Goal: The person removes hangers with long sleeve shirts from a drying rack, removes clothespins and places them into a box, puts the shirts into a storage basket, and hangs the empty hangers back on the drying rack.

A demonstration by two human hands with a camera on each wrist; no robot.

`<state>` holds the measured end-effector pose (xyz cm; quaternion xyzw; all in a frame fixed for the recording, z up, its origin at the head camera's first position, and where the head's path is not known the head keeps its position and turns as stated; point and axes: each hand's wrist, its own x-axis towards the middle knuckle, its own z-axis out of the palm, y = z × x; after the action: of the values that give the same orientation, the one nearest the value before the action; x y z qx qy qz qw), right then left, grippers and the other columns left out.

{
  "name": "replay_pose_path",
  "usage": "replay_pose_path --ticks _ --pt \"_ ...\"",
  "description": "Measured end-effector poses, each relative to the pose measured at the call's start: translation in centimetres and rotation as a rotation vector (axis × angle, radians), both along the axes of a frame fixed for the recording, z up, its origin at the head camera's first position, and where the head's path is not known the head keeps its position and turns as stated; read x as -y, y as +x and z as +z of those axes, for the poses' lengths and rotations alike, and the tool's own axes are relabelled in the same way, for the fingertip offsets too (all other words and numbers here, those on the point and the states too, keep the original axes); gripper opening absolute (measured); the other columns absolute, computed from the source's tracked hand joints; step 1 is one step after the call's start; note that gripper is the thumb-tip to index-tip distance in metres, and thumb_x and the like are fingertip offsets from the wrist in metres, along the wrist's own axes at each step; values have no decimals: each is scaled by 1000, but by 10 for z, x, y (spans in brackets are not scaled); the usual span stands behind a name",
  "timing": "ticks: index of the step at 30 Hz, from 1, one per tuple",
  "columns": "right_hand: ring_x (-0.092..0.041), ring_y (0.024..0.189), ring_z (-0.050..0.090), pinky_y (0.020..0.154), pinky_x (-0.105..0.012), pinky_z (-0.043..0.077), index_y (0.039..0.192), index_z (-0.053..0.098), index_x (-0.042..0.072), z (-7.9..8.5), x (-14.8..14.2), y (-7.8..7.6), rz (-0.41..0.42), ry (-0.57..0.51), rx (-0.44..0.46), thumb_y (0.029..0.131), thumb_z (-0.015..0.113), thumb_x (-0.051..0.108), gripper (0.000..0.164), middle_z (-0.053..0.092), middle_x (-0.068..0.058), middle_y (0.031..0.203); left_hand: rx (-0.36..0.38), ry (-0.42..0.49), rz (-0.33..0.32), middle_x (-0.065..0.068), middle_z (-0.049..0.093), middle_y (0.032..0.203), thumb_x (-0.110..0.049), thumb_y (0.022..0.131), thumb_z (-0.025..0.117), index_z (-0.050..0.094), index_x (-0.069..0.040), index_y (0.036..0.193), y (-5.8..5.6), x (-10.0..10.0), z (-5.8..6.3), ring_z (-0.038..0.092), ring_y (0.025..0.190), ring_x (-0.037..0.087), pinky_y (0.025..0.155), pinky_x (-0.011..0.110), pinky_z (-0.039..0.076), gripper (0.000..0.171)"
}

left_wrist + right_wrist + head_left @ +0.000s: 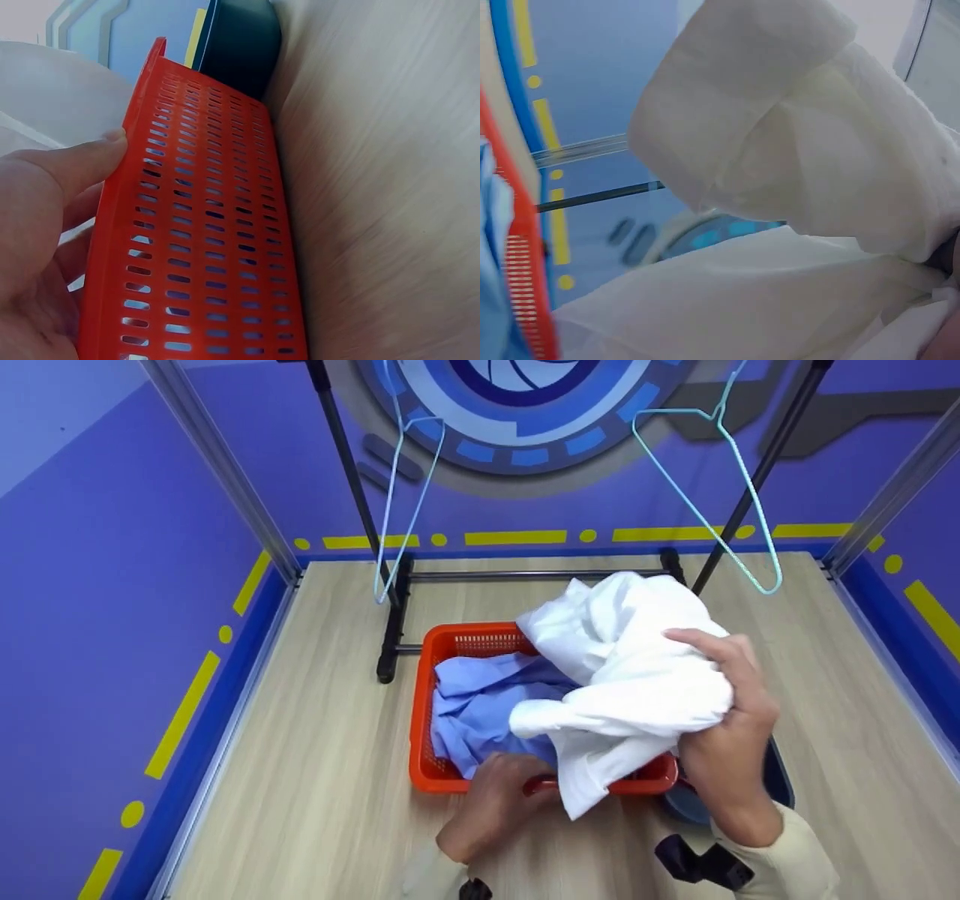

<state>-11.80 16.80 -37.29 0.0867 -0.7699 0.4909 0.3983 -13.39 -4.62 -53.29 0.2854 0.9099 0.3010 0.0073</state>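
Note:
My right hand (731,727) holds a bunched white cloth garment (630,660) above the right half of an orange-red plastic basket (417,720). A loose corner of the white cloth hangs over the basket's near rim. In the right wrist view the white cloth (780,142) fills much of the picture and hides most of the hand. My left hand (502,795) grips the near rim. The left wrist view shows its thumb (97,157) on the outside of the slotted wall (202,225) and fingers inside. Rumpled light-blue cloth (487,705) lies in the basket.
A dark bin (780,780) stands right of the basket, partly hidden by my right hand. Behind the basket is a black rack frame (540,575). Two light-blue hangers (386,532) (757,510) hang left and right. Purple panels (112,607) enclose the wooden tabletop (300,735).

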Motion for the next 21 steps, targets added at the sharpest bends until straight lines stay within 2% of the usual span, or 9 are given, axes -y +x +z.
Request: replay_pose_path --ticks 3,5,9,11,13,15,18,21 --pt "-7 84 49 74 -21 35 110 71 6 -16 1 -9 11 25 23 84 54 -12 35 53 -4 88 35 113 -14 -12 71 97 -26 90 69 72 -24 103 -4 5 1 63 90 5 86 24 48 14" --pt "-6 84 50 73 -21 36 108 72 10 -27 2 -14 11 48 41 83 56 -11 36 55 -6 87 54 225 4 -8 71 98 -18 92 65 71 -19 104 -7 9 3 65 93 7 87 26 51 13" --pt "-4 84 51 71 -18 36 109 72 16 -42 2 -21 11 117 94 82 61 -10 39 57 -5 87 31 440 165 2 71 98 -9 96 56 68 -10 105 -13 20 13 65 91 13 85 30 52 15" --pt "-5 83 51 71 -16 37 110 71 18 -49 3 -23 12 159 109 81 63 -10 41 57 -5 87 45 521 260 3 69 104 -15 99 53 65 -11 110 -14 24 23 63 96 14 87 31 53 17" --pt "-7 83 52 73 -15 38 112 70 18 -54 5 -24 18 201 121 79 64 -11 44 57 -5 87 80 576 305 2 65 115 -24 100 53 60 -14 118 -15 26 37 60 105 14 92 35 52 22" --pt "-11 84 53 75 -14 39 113 69 17 -59 7 -25 33 247 128 77 66 -12 46 57 -5 88 130 584 279 -2 56 129 -34 98 55 51 -21 130 -13 26 51 53 117 14 99 39 48 35" --pt "-15 86 54 79 -17 40 114 68 14 -64 12 -24 62 348 124 74 70 -12 48 57 -5 89 164 515 142 -8 37 149 -44 88 67 33 -29 145 -10 21 68 38 135 15 109 48 38 68" --pt "-15 88 53 81 -21 39 113 67 14 -66 18 -21 117 444 109 71 76 -7 47 59 -4 92 145 396 12 -7 18 160 -47 79 76 17 -31 153 -10 12 76 27 144 17 114 53 30 96"
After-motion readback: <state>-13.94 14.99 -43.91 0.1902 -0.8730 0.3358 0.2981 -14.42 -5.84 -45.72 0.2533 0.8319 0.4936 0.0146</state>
